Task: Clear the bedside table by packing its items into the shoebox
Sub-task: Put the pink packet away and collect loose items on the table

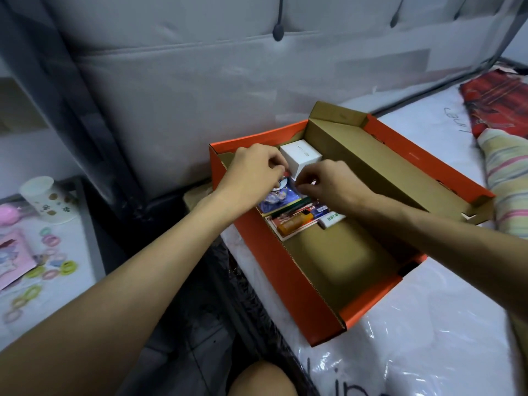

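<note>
I saw the orange shoebox [288, 270] lying open on the mattress [428, 324], at the edge nearest the tabletop [77, 247]. The left hand [254, 172], inside the box's far end, pinched a small round item [278, 184] beside the white box [300, 158]. The right hand [331, 184] was curled over the blue packet [281, 200]; whether it gripped anything I couldn't tell. Coloured rings [51, 261] and a paper cup [43, 198] sat on the tabletop

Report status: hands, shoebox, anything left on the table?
Left hand, right hand in shoebox, by white box. Left fingers pinch small item; right grip unclear. Cup, rings on table, unpacked.
</note>
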Motion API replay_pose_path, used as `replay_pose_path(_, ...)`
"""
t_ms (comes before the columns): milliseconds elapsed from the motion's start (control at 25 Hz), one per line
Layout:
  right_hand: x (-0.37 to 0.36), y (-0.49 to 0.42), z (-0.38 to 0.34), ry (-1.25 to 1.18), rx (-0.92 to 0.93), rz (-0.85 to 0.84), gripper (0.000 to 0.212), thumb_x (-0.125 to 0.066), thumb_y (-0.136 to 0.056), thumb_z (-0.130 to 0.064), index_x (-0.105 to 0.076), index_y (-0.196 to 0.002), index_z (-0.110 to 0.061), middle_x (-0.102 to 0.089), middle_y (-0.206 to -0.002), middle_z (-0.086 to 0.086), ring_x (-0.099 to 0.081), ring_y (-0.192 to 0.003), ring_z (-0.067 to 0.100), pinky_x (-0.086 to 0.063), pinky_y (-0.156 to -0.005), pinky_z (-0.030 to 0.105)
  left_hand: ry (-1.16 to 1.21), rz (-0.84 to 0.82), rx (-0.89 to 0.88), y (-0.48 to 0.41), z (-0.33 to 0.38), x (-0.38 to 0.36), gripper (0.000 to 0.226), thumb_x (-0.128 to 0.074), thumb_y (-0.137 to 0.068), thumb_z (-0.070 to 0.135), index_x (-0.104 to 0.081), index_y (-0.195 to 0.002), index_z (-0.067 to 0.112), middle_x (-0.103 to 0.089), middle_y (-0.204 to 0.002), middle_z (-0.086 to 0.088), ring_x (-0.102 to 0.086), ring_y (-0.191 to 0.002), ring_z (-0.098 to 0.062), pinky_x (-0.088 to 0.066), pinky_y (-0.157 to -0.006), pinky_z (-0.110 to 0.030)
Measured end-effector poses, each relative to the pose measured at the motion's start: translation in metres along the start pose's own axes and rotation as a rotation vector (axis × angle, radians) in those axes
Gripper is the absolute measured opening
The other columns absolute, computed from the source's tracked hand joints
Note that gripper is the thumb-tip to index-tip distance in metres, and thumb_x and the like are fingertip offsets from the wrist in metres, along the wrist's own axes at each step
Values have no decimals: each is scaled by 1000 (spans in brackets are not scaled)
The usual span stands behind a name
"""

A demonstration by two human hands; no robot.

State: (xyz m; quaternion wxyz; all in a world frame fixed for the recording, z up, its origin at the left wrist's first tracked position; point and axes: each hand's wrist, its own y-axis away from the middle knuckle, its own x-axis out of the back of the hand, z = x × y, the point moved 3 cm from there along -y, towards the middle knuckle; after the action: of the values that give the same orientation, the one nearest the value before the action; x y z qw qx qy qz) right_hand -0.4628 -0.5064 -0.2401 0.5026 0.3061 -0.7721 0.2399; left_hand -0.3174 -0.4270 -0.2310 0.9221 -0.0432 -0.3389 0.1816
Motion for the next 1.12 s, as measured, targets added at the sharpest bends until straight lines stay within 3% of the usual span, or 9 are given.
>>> replay_pose_path(80, 20, 5, -16, -78, -55, 75, 9, -63, -91, -18, -72, -92, -15, -72, -87, -2, -61, -65, 4, -50, -61, 17, 134, 12, 55, 1, 3, 14, 18, -59, -89, 1, -69, -80, 13, -68, -68, -3, -67, -59, -16, -59, -64, -32)
replay_pose_path(160, 30, 12, -46, -57, -14, 104, 10, -62, -89, -17, -72, -87, -17, -70, -82, -4, -58, -62, 3, -45, -60, 19, 164, 34, 71, 5, 3, 34, 24, -59, -88, -1, -67, -75, 17, -65, -63, -3, -61, -53, -13, -55, -59, -26)
replay_pose_path(280, 35, 26, -107, -30, 95, 105, 10, -63, -85, -18, -73, -88, -18, -73, -88, 0, -64, -79, 16, -46, -68, 27, 118, 71, 91, 36, -2, 80, 23, -61, -88, 2, -68, -76, 20, -64, -61, 1, -55, -47, -5, -47, -49, -18)
replay_pose_path(400, 20, 34, -178, 7, 215, 32, 12, -61, -84, -20, -71, -89, -21, -72, -95, 4, -65, -91, 25, -49, -75, 32, 80, 109, 203, 93, -24, 134, 18, -63, -90, 6, -68, -80, 21, -64, -63, 0, -54, -49, -7, -45, -47, -18)
replay_pose_path(520, -19, 40, -250, -5, 297, -106, 9, -64, -83, -23, -72, -88, -23, -72, -92, 3, -67, -91, 24, -52, -81, 32, 72, 121, 356, 166, -64, 187, 14, -61, -92, 7, -67, -84, 17, -64, -67, -2, -55, -53, -12, -44, -48, -19)
replay_pose_path(720, -108, 46, -352, -50, 358, -316, 15, -62, -83, -17, -67, -86, -30, -63, -86, -7, -64, -87, 18, -54, -82, 35, -45, 188, 609, 287, -145, 271, 13, -59, -89, 15, -71, -94, 17, -73, -77, -2, -64, -62, -14, -48, -60, -26)
replay_pose_path(880, -186, 40, -406, -9, 380, -416, 18, -58, -85, -17, -65, -94, -30, -63, -97, -4, -61, -92, 19, -53, -81, 34, -120, 294, 774, 353, -218, 319, 14, -61, -89, 14, -71, -98, 21, -73, -83, 0, -68, -67, -14, -47, -58, -23)
replay_pose_path(960, -224, 28, -423, -7, 350, -470, 15, -63, -86, -24, -64, -100, -29, -65, -104, -2, -61, -93, 19, -52, -82, 34, -147, 346, 861, 379, -260, 336, 16, -61, -89, 13, -70, -100, 21, -73, -92, -6, -69, -77, -21, -51, -64, -28)
replay_pose_path(1120, -285, 1, -445, 2, 323, -377, 35, -68, -85, -34, -60, -117, -23, -57, -119, 2, -57, -102, 22, -49, -78, 33, -293, 404, 972, 408, -324, 348, 21, -62, -91, 18, -68, -110, 21, -72, -107, -6, -65, -98, -27, -54, -87, -39)
